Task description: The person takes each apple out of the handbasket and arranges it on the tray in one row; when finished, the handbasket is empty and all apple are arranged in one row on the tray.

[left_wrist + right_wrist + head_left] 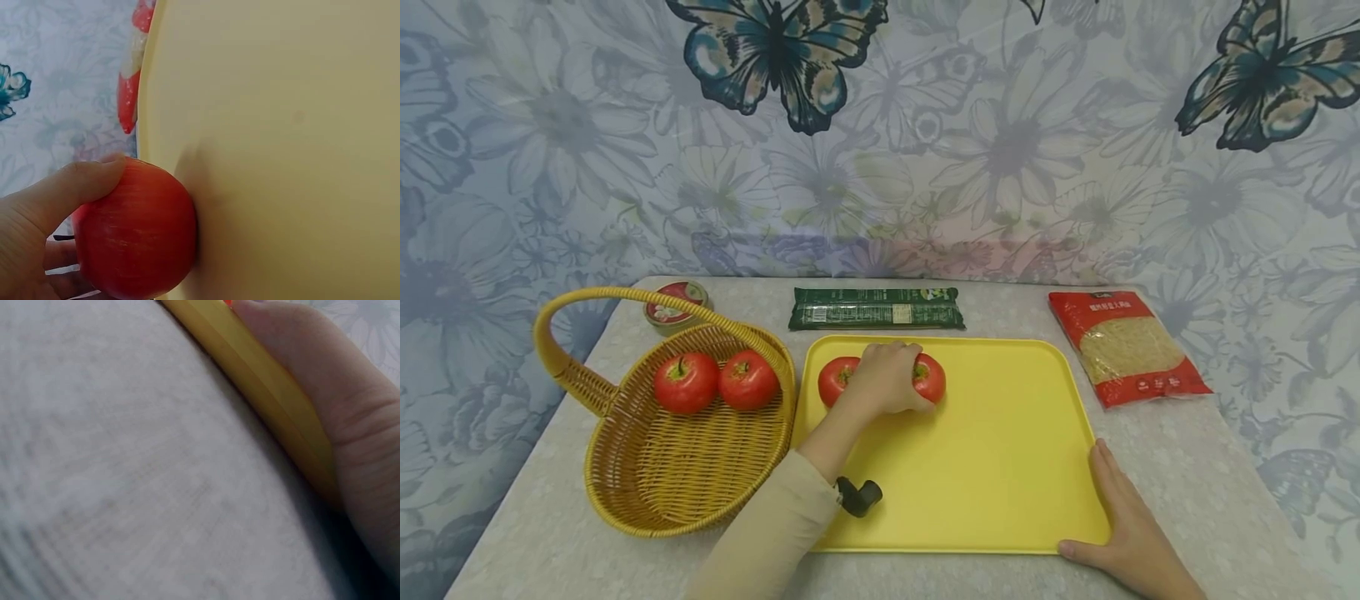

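Note:
My left hand grips a red apple on the yellow tray, near its back left part. In the left wrist view the thumb lies on the upper side of this apple, and its dark stem shows between the fingers. Left of the hand, a second apple is partly covered by it. At the tray's front right corner rests my right hand, fingers extended along the right rim and thumb at the front edge. Up close, the right thumb touches the tray's outer side.
A woven yellow basket with an arched handle stands left of the tray, holding two apples. Behind lie a round tin and a long green packet. A red pasta bag lies at the right.

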The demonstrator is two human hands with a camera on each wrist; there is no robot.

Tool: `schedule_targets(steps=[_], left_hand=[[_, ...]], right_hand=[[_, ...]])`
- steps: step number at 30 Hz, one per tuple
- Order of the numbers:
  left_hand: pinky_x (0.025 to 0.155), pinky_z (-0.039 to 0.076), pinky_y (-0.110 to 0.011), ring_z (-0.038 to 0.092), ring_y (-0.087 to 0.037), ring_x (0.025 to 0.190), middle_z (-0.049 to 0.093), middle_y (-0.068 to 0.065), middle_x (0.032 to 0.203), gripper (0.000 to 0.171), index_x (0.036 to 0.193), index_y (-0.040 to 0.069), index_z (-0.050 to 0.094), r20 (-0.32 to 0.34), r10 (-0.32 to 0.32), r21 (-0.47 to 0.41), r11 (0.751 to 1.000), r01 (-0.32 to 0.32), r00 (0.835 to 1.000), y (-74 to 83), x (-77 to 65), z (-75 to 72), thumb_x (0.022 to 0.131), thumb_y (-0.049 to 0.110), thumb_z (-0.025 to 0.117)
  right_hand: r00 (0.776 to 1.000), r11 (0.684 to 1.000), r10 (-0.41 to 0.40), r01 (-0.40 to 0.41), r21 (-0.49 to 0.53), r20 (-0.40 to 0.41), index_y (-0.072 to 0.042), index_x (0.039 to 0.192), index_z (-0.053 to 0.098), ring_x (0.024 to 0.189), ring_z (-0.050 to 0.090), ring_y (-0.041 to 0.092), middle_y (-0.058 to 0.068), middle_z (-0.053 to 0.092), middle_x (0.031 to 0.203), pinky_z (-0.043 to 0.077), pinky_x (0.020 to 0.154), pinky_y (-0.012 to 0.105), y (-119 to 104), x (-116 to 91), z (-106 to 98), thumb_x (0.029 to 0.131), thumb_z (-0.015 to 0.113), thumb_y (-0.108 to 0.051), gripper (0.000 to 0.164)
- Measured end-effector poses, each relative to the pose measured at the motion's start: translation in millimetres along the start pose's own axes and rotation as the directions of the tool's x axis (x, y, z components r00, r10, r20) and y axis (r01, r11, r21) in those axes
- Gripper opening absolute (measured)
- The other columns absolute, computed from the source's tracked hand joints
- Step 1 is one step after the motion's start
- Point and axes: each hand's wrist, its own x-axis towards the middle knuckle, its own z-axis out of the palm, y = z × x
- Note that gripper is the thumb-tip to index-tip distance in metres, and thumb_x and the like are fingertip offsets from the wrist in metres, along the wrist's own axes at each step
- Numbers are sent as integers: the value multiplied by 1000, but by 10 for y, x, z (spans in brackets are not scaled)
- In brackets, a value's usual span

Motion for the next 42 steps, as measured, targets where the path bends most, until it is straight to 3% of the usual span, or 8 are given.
schedule_targets(steps=[6,12,15,21,26,31,38,42], left_hand=[[121,22,-50,47,-33,136,53,-10,146,101,153,15,38,7,-10,8,1000,10,1000,0,11,7,71,52,84],[121,21,-50,46,-33,137,52,-9,147,97,150,15,42,-9,5,24,1000,-5,1000,0,-38,-34,72,54,83],[122,18,-51,41,-34,141,48,-9,151,98,152,16,39,-8,14,-2,1000,-14,1000,11,-92,-97,73,55,82],[123,11,-54,31,-30,147,40,-2,157,102,155,27,34,-57,118,-84,989,-122,991,78,-309,-347,71,59,82],[119,21,-57,33,-24,145,40,6,155,95,152,35,36,-141,265,-179,941,-288,954,137,-613,-524,72,56,83],[111,39,-47,40,-11,139,44,14,149,84,147,36,44,-127,369,-294,872,-391,920,168,-978,-632,75,49,83],[108,43,-47,44,-4,133,50,26,140,72,141,40,49,-82,392,-451,805,-385,916,64,-1443,-688,77,50,82],[102,48,-43,52,-8,125,56,20,134,63,136,39,53,-104,365,-492,790,-366,925,-178,-1650,-655,80,47,80]], right_hand=[[1000,1000,-5,5,-10,1,-18,160,-5,153,4,41,7,-6,168,-12,115,22,9,-10,15,73,84,-48,128],[1000,1000,5,-5,-1,8,-19,160,-6,152,4,44,6,-8,168,-9,121,36,1,-5,6,74,84,-48,128],[1000,1000,2,-2,-3,6,-19,160,-6,152,4,44,6,-8,168,-10,119,33,3,-3,7,74,84,-48,128],[1000,1000,9,-9,0,7,-19,160,-6,152,5,44,6,-8,168,-9,121,39,6,-2,9,74,84,-48,127],[1000,1000,19,-20,8,16,-19,160,-6,151,6,46,6,-8,168,-3,122,57,-12,5,1,74,83,-49,127],[1000,1000,4,-4,5,9,-19,160,-5,152,5,45,8,-7,168,-6,122,49,-16,5,-5,74,84,-47,127],[1000,1000,17,-18,13,23,-20,160,-6,151,4,47,8,-8,168,-1,120,63,-22,15,-29,75,83,-48,127],[1000,1000,17,-17,6,23,-19,160,-6,152,4,45,8,-8,168,-4,122,52,-9,14,-13,74,83,-48,127]])
